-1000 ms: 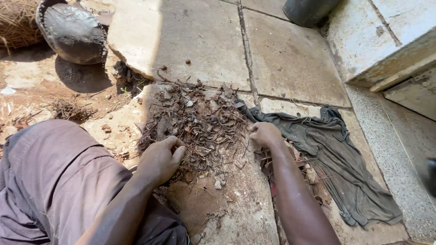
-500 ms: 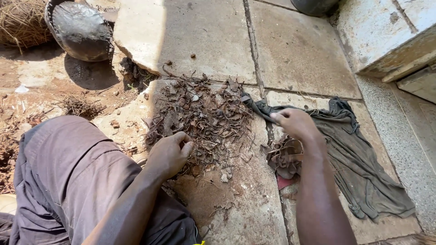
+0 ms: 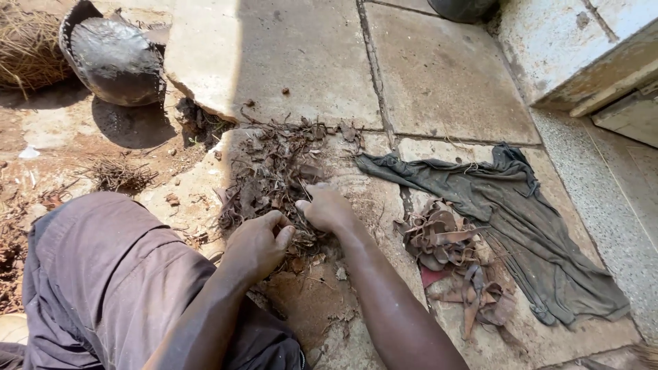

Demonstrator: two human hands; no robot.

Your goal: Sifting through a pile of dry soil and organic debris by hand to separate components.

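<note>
Head view, looking down. My left hand (image 3: pixel 257 243) and right hand (image 3: pixel 327 209) sit close together at the near edge of the heap of dry bark scraps (image 3: pixel 274 175), fingers curled into it. Whether either hand has pinched a piece I cannot tell.

The heap lies on a cracked paving slab (image 3: pixel 301 62), at 12 o'clock from my hands. A smaller pile of curled brown strips (image 3: pixel 449 250) lies at 3 o'clock, half on a grey-green cloth (image 3: pixel 521 219). At 10 o'clock an overturned dark metal bowl (image 3: pixel 113 62) rests on the earth.

Risks, as I judge them: brittle scraps may crumble under a hard pinch. A wide sweep could push them off the slab's broken edge into the dirt (image 3: pixel 62 144). Sharp slivers might prick my fingertips.
</note>
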